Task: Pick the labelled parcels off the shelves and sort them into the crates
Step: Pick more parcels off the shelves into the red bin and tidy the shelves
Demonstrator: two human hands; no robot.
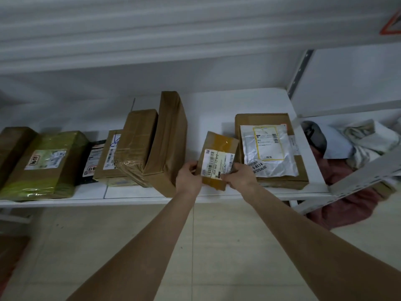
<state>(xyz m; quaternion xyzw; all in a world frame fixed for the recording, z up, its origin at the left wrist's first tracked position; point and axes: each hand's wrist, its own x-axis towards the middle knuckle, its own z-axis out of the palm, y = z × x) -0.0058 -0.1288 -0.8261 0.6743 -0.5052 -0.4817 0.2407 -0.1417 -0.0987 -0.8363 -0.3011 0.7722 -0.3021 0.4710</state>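
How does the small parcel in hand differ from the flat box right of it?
The small parcel is held tilted between left hand and right hand; the flat box lies flat on the shelf. The small parcel is far smaller than the flat box. The small parcel shows its own label; the flat box bears a white mailer bag. Both are brown cardboard.

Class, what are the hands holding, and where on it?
The small parcel: left hand on its lower-left edge, right hand on its lower-right edge.
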